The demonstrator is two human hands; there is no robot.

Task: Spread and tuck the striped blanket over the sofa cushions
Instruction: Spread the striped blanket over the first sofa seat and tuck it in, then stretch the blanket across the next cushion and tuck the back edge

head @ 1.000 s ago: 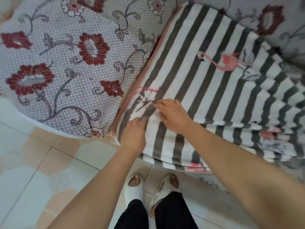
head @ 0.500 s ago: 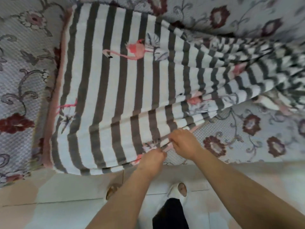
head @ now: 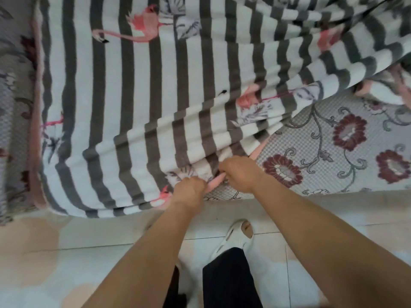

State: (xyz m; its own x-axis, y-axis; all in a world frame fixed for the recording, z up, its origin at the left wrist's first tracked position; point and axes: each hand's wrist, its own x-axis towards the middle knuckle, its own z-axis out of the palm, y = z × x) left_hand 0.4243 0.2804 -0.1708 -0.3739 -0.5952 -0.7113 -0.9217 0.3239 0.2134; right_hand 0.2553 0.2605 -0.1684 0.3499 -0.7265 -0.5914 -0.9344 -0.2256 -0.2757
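Pale floor tiles [head: 66, 252] below the sofa cushion [head: 329, 152]; my left hand [head: 189, 191] and right hand [head: 241, 172] each pinch the striped blanket [head: 138, 96] at its pink edge, knuckles nearly touching.

The striped blanket [head: 138, 103] above the hands was soft, fuzzy cloth, thick like fleece, with grey and white stripes and pink bird pictures. Its edge had a smooth pink trim [head: 214, 182] that sat between the left hand [head: 189, 192] and the right hand [head: 241, 174]. To the right of the hands, the sofa cushion [head: 333, 156] wore a woven cloth cover with a bumpy, tiny-square feel and dark red flowers; it looked matt, not shiny. Below the hands, the floor [head: 44, 263] was hard tile, smooth and a bit shiny. The shoe [head: 235, 238] looked like white rubbery plastic, smooth and dull. The trouser leg [head: 226, 278] was plain black cloth.
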